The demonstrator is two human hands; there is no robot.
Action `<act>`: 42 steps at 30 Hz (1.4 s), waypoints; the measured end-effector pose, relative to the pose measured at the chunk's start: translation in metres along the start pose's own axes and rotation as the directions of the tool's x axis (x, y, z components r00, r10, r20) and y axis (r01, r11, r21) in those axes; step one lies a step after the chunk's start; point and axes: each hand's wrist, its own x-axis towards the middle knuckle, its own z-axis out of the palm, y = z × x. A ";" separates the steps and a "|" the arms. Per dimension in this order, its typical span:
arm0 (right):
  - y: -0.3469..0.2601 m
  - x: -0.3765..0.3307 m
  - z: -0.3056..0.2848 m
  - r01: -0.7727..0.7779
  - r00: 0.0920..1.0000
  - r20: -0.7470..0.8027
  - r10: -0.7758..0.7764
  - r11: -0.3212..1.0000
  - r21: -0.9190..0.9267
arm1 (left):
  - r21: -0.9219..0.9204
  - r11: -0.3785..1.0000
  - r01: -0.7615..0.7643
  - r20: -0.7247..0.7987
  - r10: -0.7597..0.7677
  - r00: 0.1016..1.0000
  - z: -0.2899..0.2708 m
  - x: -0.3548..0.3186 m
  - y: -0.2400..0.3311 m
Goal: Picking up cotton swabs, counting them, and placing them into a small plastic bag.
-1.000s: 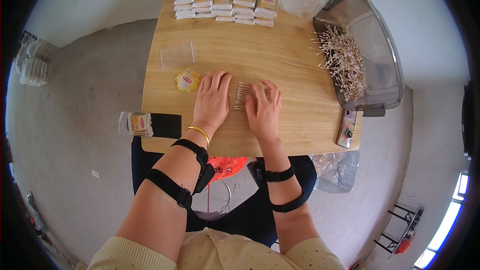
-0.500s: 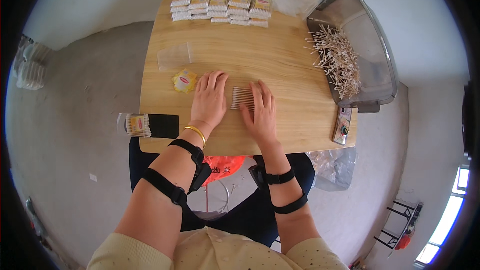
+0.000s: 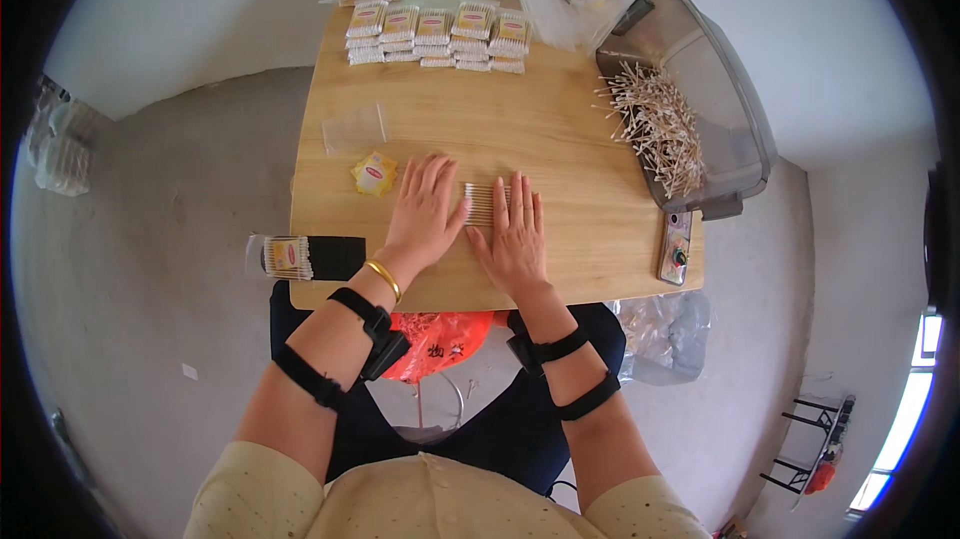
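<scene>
While both palms lie flat on the wooden desk (image 3: 560, 129), a small row of cotton swabs (image 3: 483, 205) sits between them, near the middle of the desk's front half. The left hand (image 3: 425, 211) rests open with fingers spread, its fingertips at the left end of the row; a gold bangle (image 3: 382, 277) circles that wrist. The right hand (image 3: 515, 234) lies open as well, fingers extended and close together, partly covering the right side of the row. Neither hand is clamped on anything; both press down from above, so whether the fingertips touch the swab tips cannot be told. Black straps (image 3: 375, 324) wrap both forearms.

Just left of the left hand lies a small yellow label (image 3: 375, 173), and beyond it an empty clear plastic bag (image 3: 355, 127). Along the far edge of the desk stand rows of filled swab packets (image 3: 438, 34), stacked side by side. At the right, a grey translucent tray (image 3: 725, 99) overhangs the desk's corner and holds a loose heap of swabs (image 3: 660, 124). A slim metal tool (image 3: 677, 244) lies at the right front edge, just below the tray. Off the left front corner, a black holder (image 3: 335, 257) carries one more packet (image 3: 287, 257). Below the desk, a red bag (image 3: 445, 344) shows between the person's knees, and a clear bag (image 3: 665, 334) sits on the floor at the right.
</scene>
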 end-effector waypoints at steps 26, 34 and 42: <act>0.004 -0.001 0.007 0.046 0.999 0.011 -0.045 0.997 -0.054 | 0.223 0.974 0.039 0.299 -0.106 0.948 -0.011 -0.002 0.037; -0.051 -0.008 0.018 0.064 0.992 0.119 -0.047 0.987 -0.145 | -0.218 0.878 0.425 0.054 -0.424 0.904 -0.126 -0.110 -0.052; -0.172 -0.017 0.029 0.122 0.978 0.166 -0.122 0.992 0.010 | -0.519 0.538 0.665 -0.145 -0.821 0.552 -0.103 -0.174 -0.158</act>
